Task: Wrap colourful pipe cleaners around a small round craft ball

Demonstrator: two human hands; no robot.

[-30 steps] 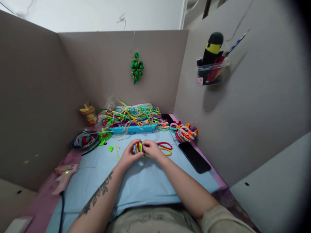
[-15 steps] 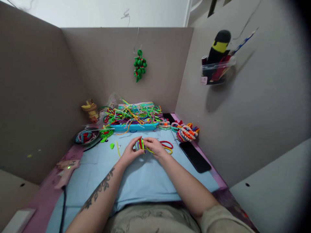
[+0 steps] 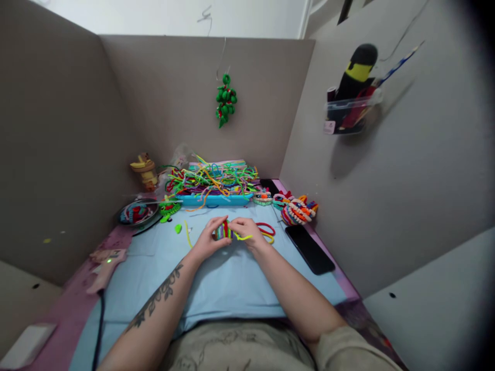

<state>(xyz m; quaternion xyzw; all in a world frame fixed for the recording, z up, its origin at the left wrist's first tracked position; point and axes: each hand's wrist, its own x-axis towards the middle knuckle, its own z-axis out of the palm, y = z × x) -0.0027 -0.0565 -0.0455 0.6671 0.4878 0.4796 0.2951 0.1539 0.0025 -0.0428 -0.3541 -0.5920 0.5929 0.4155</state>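
Note:
Between my two hands, above the blue-covered table, is a small rounded piece [image 3: 223, 231] with stripes of red, green, purple and other colours, like wound pipe cleaners. My left hand [image 3: 209, 238] curls round its left side, thumb below and fingers above. At its right edge my right hand [image 3: 246, 233] is closed in a pinch on a yellow pipe cleaner [image 3: 244, 237], whose bent end sticks out over the palm. Just beyond the right hand lie loops of red pipe cleaner [image 3: 267, 226] and yellow pipe cleaner [image 3: 269, 239]. The fingertips partly cover the striped piece.
A blue tray [image 3: 216, 200] heaped with coloured pipe cleaners stands at the back. Finished woven pieces [image 3: 297, 212] and a black phone [image 3: 309, 250] lie right. On the left are a bowl [image 3: 135, 215] and a pink glue gun [image 3: 105, 273] with its cord. Partition walls surround the table.
The yellow pipe cleaner's end now shows in front of my right palm, where before it ran beneath the fingers. My left hand stays round the striped piece. The view has shifted slightly.

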